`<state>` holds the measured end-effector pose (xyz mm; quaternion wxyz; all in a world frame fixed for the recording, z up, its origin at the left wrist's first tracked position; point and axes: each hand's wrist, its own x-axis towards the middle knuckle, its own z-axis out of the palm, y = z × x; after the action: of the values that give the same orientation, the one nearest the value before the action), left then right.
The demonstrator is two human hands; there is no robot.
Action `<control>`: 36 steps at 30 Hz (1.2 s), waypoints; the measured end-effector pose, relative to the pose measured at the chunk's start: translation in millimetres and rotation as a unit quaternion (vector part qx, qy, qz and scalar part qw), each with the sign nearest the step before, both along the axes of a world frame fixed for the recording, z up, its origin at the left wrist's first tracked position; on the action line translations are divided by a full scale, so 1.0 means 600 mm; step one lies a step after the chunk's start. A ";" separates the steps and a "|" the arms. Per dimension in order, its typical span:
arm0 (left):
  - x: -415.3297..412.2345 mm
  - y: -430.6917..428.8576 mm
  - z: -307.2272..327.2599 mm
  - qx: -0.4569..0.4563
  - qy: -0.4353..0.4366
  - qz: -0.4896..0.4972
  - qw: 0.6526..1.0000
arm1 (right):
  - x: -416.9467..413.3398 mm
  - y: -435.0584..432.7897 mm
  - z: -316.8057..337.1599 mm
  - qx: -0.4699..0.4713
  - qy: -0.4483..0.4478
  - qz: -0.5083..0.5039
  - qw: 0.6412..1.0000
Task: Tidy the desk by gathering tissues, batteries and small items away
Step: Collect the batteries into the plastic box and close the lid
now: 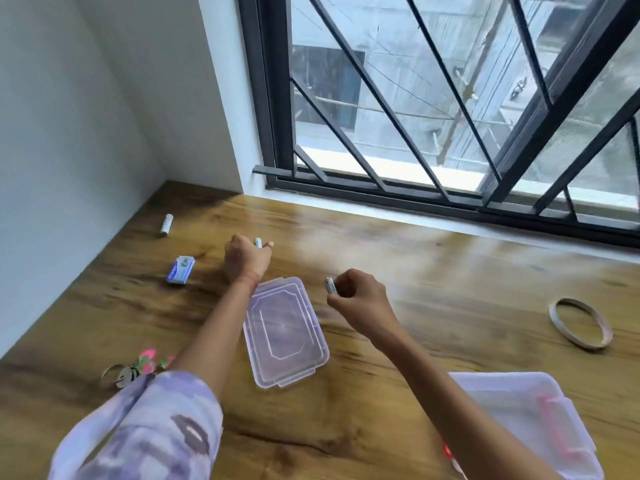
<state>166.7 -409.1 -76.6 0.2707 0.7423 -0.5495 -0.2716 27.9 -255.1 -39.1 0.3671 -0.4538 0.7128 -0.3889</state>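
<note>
My left hand (246,258) is closed around a white battery (258,242) whose tip pokes out above the fingers, just beyond the clear plastic lid (286,332) lying flat on the wooden desk (433,278). To the right of that lid my right hand (360,299) pinches a second battery (330,285) upright, slightly above the desk. A third battery (166,224) lies far left near the wall. A small blue and white box (180,269) rests left of my left hand. The clear plastic container (533,424) sits at the bottom right, partly behind my right forearm.
A bunch of keys with a pink and green tag (136,367) lies at the near left, partly behind my sleeve. A ring-shaped band (580,322) rests at the far right. White walls close off the left, and a barred window (433,109) runs along the back.
</note>
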 end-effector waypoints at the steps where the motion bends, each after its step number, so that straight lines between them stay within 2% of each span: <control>1: -0.003 -0.012 -0.003 0.009 -0.015 -0.003 1.000 | -0.002 -0.002 -0.001 -0.001 -0.004 -0.002 1.000; 6: -0.009 -0.036 -0.017 0.004 -0.039 0.014 0.999 | -0.017 -0.011 -0.018 -0.008 0.011 -0.037 0.999; 10: -0.008 -0.025 -0.024 -0.014 0.015 -0.002 1.000 | -0.027 -0.011 -0.023 -0.013 -0.041 -0.072 0.996; 12: -0.015 0.004 -0.009 -0.031 0.061 -0.018 0.997 | -0.031 -0.009 -0.021 -0.015 -0.078 -0.084 0.993; 15: -0.037 0.073 0.023 -0.024 0.179 -0.060 0.982 | -0.037 -0.001 -0.009 -0.016 -0.184 -0.101 0.978; 19: -0.079 0.182 0.060 0.049 0.368 -0.095 0.924 | -0.056 0.038 0.009 -0.022 -0.248 -0.088 0.964; 25: -0.150 0.315 0.076 0.070 0.455 -0.104 0.882 | -0.116 0.132 0.021 -0.031 -0.285 -0.033 0.957; 29: -0.190 0.379 0.075 0.073 0.432 -0.116 0.892 | -0.154 0.191 0.020 -0.036 -0.206 -0.025 0.978; 33: -0.201 0.419 0.064 0.037 0.327 -0.172 0.929 | -0.188 0.232 0.018 -0.013 -0.157 -0.008 0.988; 34: -0.200 0.426 0.060 0.020 0.286 -0.186 0.940 | -0.198 0.240 0.017 0.000 -0.120 0.009 0.993; 36: -0.194 0.439 0.050 -0.005 0.221 -0.195 0.956 | -0.217 0.255 0.015 0.037 0.011 0.059 0.998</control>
<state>50.3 -145.9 -46.8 0.3304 0.5409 -0.6115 -0.4736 -102.3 -102.0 -30.1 0.3982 -0.4849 0.7029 -0.3349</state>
